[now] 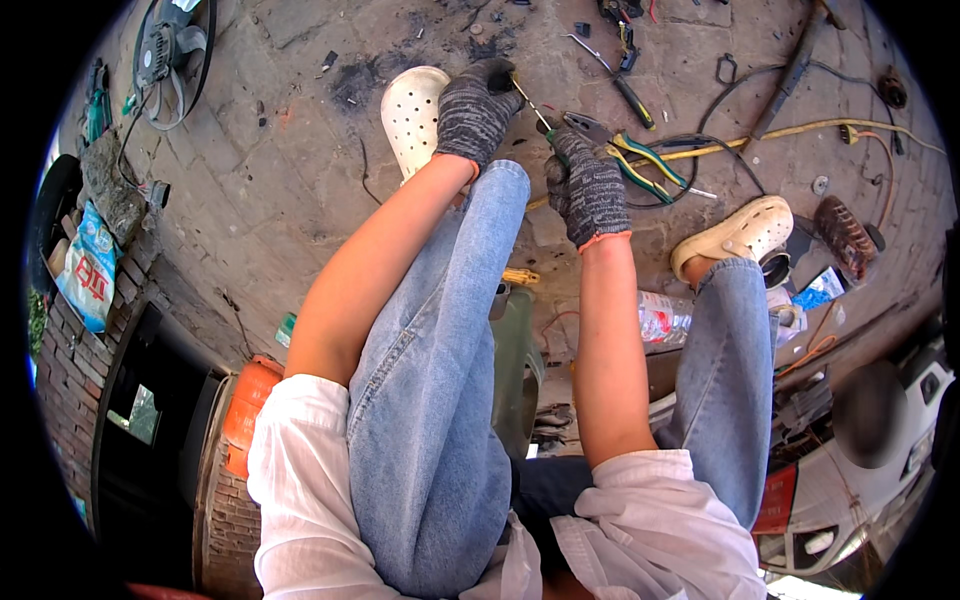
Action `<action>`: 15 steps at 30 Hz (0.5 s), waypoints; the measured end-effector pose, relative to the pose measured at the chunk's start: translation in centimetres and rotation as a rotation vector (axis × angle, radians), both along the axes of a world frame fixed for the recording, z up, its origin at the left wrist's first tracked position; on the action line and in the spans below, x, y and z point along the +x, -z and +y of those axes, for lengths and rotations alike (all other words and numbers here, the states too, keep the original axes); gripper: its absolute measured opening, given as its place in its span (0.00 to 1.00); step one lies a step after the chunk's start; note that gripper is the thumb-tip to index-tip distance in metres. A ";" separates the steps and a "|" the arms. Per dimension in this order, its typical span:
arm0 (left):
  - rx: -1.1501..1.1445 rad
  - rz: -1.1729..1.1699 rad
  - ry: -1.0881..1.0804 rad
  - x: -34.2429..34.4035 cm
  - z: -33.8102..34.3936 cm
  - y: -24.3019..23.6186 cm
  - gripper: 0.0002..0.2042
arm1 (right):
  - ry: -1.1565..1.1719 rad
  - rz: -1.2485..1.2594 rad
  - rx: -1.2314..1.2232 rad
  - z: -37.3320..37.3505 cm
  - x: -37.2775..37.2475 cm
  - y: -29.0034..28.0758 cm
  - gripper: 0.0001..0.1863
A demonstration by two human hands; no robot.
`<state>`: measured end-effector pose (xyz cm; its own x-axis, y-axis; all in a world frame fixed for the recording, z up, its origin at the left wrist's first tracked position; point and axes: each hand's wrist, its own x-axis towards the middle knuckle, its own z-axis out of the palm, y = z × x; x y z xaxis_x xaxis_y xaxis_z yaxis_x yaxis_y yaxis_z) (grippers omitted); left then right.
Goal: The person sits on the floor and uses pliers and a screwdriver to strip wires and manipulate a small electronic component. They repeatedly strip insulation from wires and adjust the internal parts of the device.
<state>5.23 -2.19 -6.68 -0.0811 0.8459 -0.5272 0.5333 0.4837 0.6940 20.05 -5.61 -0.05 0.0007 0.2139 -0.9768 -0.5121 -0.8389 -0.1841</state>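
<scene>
Both my hands wear dark grey knitted gloves with orange cuffs. My right hand [588, 190] is closed around the dark green handle of a screwdriver [535, 107]; its thin shaft slants up and left toward my other hand. My left hand [477, 110] pinches at the shaft's far end, where a small yellowish piece shows, too small to name. Just right of my right hand, pliers [645, 163] with green and yellow handles lie on the ground. Beyond them is another screwdriver [628, 98] with a black and yellow handle.
A yellow cord [790, 130] and black cable [705, 115] cross the paving at right. My feet wear cream clogs [412, 115]. A plastic bottle [662, 318] lies by my right leg. Far left are a grey machine [160, 50], a blue-white bag [90, 270] and an orange gas cylinder [250, 405].
</scene>
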 end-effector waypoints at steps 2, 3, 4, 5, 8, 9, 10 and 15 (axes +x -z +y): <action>0.044 0.109 0.095 0.2 -0.1 0.3 0.18 | 0.061 0.084 -0.096 0.0 0.2 0.2 0.10; 0.066 0.163 0.142 0.3 -0.1 0.4 0.18 | 0.092 0.126 -0.144 -0.1 0.2 0.4 0.10; 0.098 0.212 0.186 0.5 -0.1 0.3 0.17 | 0.101 0.137 -0.136 -0.3 0.3 0.6 0.10; 0.130 0.261 0.229 0.7 -0.2 0.2 0.17 | 0.110 0.149 -0.128 -0.6 0.4 1.1 0.10; 0.176 0.325 0.270 0.9 -0.3 0.3 0.17 | 0.040 0.073 -0.008 -1.5 0.1 2.7 0.13; 0.183 0.334 0.270 0.9 -0.4 0.4 0.17 | -0.040 0.003 0.064 -1.8 0.0 3.3 0.14; 0.161 0.328 0.269 1.1 -0.3 0.2 0.17 | -0.117 -0.075 0.128 -1.8 -0.2 3.5 0.14; 0.145 0.297 0.228 0.9 -0.6 0.6 0.16 | -0.825 -0.711 0.633 -1.7 -1.4 2.6 0.17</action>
